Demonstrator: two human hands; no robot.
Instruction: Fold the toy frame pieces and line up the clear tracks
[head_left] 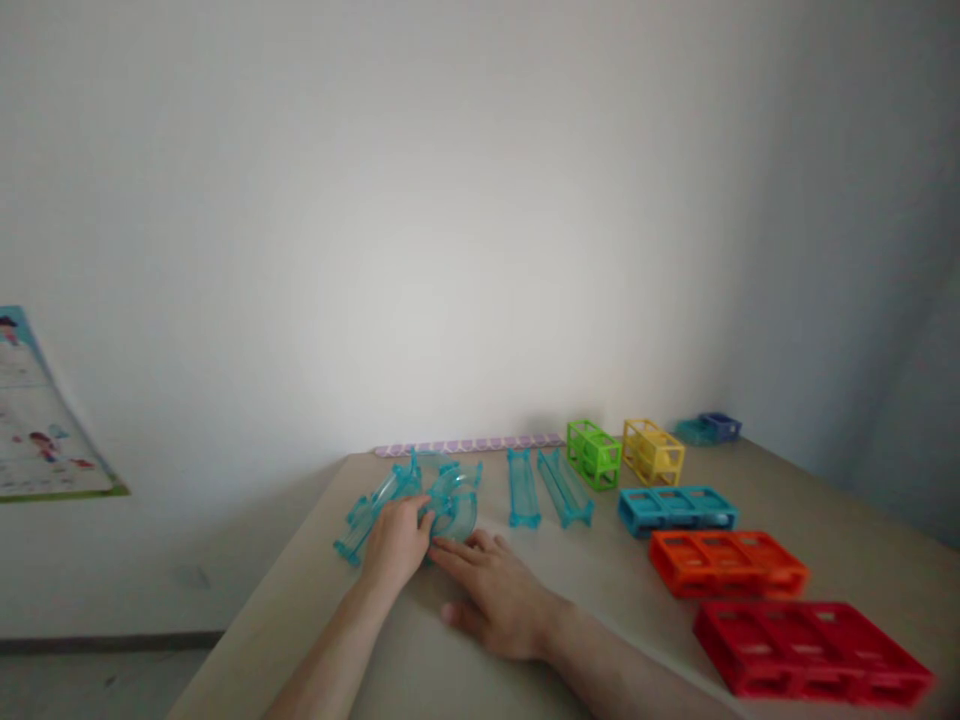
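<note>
A pile of see-through blue toy track pieces (459, 512), some curved and some straight, lies at the left of the table. My left hand (397, 540) is over the front of this pile, its fingers bent and closed around part of a blue track piece; the fingertips are partly hidden. Beside it, my right hand (501, 598) rests low over the table with fingers stretched out and thumb apart. Its fingertips reach the near edge of the pile, close to my left thumb. Two straight blue track pieces (523, 490) lie apart, right of the pile.
On the right stand open-frame blocks: green (594, 455), yellow (652, 452), blue (677, 510), orange (726, 565) and red (810, 650). Dark blue and teal pieces (709, 429) sit in the far corner. A patterned purple strip (469, 445) runs along the wall; a poster (45, 430) hangs left.
</note>
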